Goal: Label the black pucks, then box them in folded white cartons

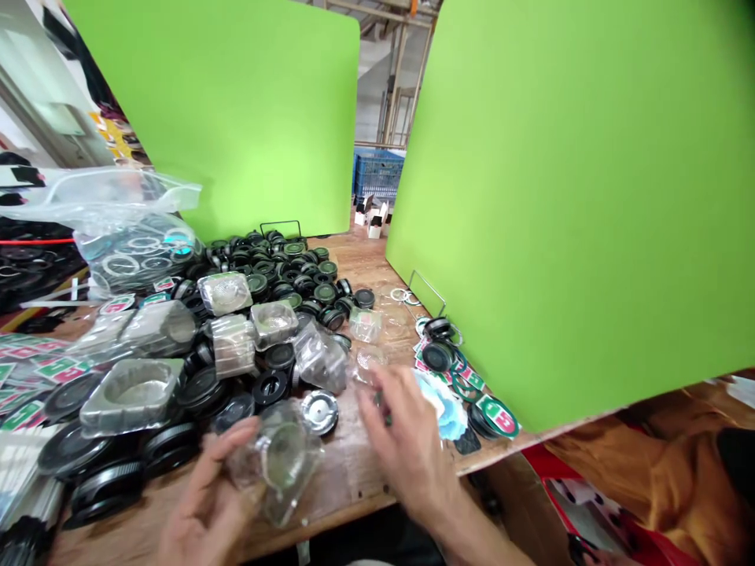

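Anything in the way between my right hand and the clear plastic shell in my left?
Nothing visible: only bare wooden tabletop separates the right hand from the clear plastic shell in the left hand; a silver metal disc sits beside the gap.

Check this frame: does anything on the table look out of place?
One silver disc stands out, lying beside the clear plastic tray in the left hand. Its bright metal looks odd among the dark black caps around it.
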`<act>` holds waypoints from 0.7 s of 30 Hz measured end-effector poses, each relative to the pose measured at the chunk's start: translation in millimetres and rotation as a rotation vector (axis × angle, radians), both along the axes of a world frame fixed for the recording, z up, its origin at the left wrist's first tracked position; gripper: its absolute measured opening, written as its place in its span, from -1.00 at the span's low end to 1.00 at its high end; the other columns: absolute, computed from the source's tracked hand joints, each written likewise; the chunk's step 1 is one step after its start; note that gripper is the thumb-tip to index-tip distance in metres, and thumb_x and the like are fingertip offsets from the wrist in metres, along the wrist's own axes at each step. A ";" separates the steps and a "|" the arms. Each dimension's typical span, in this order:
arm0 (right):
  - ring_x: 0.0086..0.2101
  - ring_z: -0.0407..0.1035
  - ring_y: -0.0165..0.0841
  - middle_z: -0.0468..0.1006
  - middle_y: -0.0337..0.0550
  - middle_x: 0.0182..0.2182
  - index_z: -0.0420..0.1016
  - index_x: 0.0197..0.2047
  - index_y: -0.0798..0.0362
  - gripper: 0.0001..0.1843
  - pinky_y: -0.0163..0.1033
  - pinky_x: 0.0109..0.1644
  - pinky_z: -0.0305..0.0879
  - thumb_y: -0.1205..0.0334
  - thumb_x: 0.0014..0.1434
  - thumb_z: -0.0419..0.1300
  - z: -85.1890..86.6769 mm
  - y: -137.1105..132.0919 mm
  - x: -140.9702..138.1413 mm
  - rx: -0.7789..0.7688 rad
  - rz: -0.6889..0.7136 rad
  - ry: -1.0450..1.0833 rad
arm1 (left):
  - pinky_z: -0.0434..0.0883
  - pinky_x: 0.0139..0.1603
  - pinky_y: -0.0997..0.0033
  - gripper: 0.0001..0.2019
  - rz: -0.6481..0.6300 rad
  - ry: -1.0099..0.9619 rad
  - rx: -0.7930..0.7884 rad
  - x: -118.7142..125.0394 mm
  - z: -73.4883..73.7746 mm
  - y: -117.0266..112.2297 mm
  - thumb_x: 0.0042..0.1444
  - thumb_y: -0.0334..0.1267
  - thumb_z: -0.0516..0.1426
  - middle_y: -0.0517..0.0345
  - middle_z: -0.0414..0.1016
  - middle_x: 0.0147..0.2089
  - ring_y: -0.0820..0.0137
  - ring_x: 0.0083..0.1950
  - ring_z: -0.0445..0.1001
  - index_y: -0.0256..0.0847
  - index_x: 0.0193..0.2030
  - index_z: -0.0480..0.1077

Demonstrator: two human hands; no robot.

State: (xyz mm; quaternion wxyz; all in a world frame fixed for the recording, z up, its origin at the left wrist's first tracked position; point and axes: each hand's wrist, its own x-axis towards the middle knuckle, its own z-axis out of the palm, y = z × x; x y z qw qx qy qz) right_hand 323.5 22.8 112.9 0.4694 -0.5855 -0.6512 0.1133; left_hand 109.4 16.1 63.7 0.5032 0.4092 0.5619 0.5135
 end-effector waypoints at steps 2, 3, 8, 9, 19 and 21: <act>-0.29 0.33 -0.37 0.43 -0.11 -0.31 0.48 -0.10 0.05 -0.77 -0.29 -0.22 0.29 0.27 0.21 0.07 -7.5 -4.0 -15.8 -0.046 0.255 -0.003 | 0.38 0.12 0.32 -0.51 -0.099 0.005 0.031 9.3 -2.4 -4.0 -0.29 -0.23 0.37 0.09 0.41 0.13 0.07 0.22 0.27 -0.04 -0.11 0.48; -0.29 0.34 -0.38 0.45 -0.15 -0.33 0.52 -0.17 0.02 -0.81 -0.32 -0.21 0.29 0.25 0.21 0.09 -13.1 -6.2 -25.1 -0.080 0.386 0.039 | 0.40 0.09 0.34 -0.49 -0.141 -0.016 0.029 12.5 -4.3 -6.0 -0.33 -0.27 0.39 0.10 0.40 0.14 0.05 0.22 0.28 -0.03 -0.12 0.49; -0.33 0.37 -0.46 0.47 -0.27 -0.40 0.60 -0.35 -0.01 -0.90 -0.42 -0.28 0.27 0.20 0.12 0.25 -34.1 -9.3 -48.3 -0.298 0.511 0.352 | 0.46 -0.02 0.42 -0.51 -0.201 -0.034 0.028 9.7 -11.6 -10.1 -0.34 -0.33 0.39 0.07 0.33 0.18 0.05 0.19 0.32 -0.02 -0.15 0.51; -0.34 0.37 -0.47 0.47 -0.27 -0.41 0.61 -0.35 -0.01 -0.92 -0.42 -0.28 0.26 0.23 0.10 0.26 -34.8 -8.5 -47.6 -0.311 0.512 0.361 | 0.47 -0.03 0.42 -0.53 -0.208 -0.032 0.024 7.9 -12.0 -9.9 -0.32 -0.32 0.39 0.06 0.33 0.18 0.05 0.18 0.32 -0.02 -0.15 0.51; -0.33 0.38 -0.46 0.50 -0.26 -0.39 0.62 -0.31 -0.03 -0.91 -0.40 -0.23 0.28 0.24 0.09 0.27 -40.2 -0.4 -42.7 -0.349 0.593 0.458 | 0.43 0.04 0.35 -0.64 -0.163 -0.020 0.054 10.6 -8.3 -10.9 -0.27 -0.25 0.37 0.03 0.34 0.15 0.04 0.18 0.31 -0.06 -0.22 0.53; -0.32 0.38 -0.47 0.50 -0.25 -0.36 0.61 -0.28 -0.03 -0.88 -0.40 -0.22 0.28 0.25 0.14 0.22 -39.9 -1.2 -42.7 -0.334 0.605 0.406 | 0.40 0.09 0.31 -0.65 -0.164 -0.005 0.062 8.9 -8.2 -10.7 -0.24 -0.23 0.36 0.03 0.35 0.15 0.06 0.17 0.32 -0.06 -0.21 0.53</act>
